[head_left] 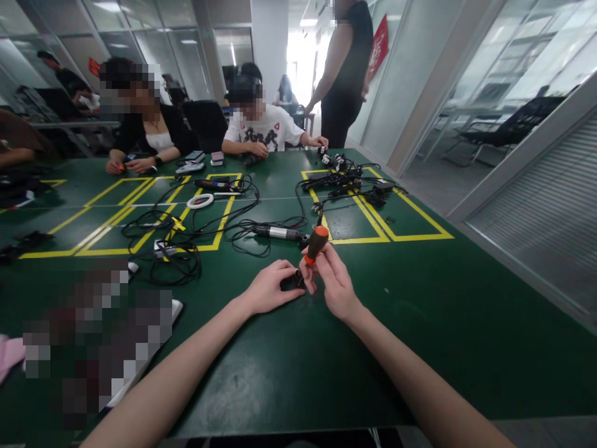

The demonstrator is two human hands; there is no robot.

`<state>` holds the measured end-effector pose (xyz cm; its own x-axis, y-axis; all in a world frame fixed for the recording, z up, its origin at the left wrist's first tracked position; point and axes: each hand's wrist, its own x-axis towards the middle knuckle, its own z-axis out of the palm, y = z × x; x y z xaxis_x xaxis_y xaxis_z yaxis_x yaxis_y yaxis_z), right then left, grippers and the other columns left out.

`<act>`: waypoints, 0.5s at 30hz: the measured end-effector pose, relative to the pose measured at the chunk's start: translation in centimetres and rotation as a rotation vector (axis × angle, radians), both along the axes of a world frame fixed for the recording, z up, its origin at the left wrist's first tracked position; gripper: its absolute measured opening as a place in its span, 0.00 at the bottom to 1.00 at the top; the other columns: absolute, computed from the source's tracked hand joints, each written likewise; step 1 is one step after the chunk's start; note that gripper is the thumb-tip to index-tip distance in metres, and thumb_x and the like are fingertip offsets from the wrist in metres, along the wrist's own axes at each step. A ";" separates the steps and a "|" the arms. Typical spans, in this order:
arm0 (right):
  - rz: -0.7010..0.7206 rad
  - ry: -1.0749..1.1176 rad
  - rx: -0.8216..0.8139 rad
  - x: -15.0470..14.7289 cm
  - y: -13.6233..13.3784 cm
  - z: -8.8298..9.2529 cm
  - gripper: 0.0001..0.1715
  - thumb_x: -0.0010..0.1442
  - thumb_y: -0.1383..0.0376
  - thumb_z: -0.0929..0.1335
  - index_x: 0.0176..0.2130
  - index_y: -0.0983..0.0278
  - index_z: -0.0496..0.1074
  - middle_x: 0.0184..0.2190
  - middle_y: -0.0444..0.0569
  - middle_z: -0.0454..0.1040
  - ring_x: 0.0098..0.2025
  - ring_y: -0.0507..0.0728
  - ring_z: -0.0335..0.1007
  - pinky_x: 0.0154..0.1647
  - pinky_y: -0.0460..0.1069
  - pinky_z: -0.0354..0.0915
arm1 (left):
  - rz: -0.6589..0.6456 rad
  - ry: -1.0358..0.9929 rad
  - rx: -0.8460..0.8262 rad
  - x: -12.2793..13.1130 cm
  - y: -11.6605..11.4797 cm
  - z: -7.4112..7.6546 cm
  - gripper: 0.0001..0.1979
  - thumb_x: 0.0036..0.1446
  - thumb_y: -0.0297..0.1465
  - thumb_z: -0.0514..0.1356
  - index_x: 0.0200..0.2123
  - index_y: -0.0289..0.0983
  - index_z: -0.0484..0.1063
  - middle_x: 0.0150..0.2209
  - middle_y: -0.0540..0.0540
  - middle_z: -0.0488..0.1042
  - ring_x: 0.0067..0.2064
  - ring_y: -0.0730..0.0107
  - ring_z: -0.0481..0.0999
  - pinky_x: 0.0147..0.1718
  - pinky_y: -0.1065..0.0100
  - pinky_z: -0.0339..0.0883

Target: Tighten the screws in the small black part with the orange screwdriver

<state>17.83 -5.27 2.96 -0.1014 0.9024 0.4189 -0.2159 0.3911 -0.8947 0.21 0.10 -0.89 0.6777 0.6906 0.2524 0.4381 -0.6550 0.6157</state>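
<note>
My right hand (pixel 333 277) is closed round a screwdriver (pixel 318 242) with a dark handle and orange ends. The handle points up and its tip is hidden by my fingers. Low over the green table, my left hand (pixel 273 287) grips a small black part (pixel 291 282) between thumb and fingers. Both hands meet at this part, and much of it is covered. Just beyond them lies a black cylindrical power tool (pixel 280 233) with a silver band and a cord.
Tangled black cables (pixel 177 261) lie to the left, near a white ring (pixel 200 201). More black cables and adapters (pixel 340 180) are at the back right. Yellow tape (pixel 420 236) marks boxes on the green table (pixel 448 323). People sit across it; one person stands behind.
</note>
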 end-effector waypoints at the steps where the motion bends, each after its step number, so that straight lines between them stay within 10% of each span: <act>1: -0.009 0.022 0.013 -0.1 0.0 -0.1 0.23 0.71 0.43 0.67 0.49 0.57 0.64 0.28 0.37 0.67 0.20 0.47 0.57 0.20 0.43 0.58 | 0.004 0.004 -0.001 0.0 0.0 0.0 0.10 0.62 0.37 0.70 0.44 0.40 0.80 0.45 0.44 0.78 0.48 0.58 0.78 0.49 0.61 0.74; 15: -0.111 -0.085 -0.002 0.2 0.4 0.1 0.26 0.72 0.43 0.63 0.47 0.61 0.71 0.26 0.39 0.60 0.23 0.50 0.52 0.22 0.47 0.54 | 0.003 -0.003 0.016 0.1 0.0 -0.1 0.11 0.61 0.38 0.71 0.43 0.39 0.80 0.44 0.45 0.77 0.45 0.61 0.78 0.46 0.62 0.74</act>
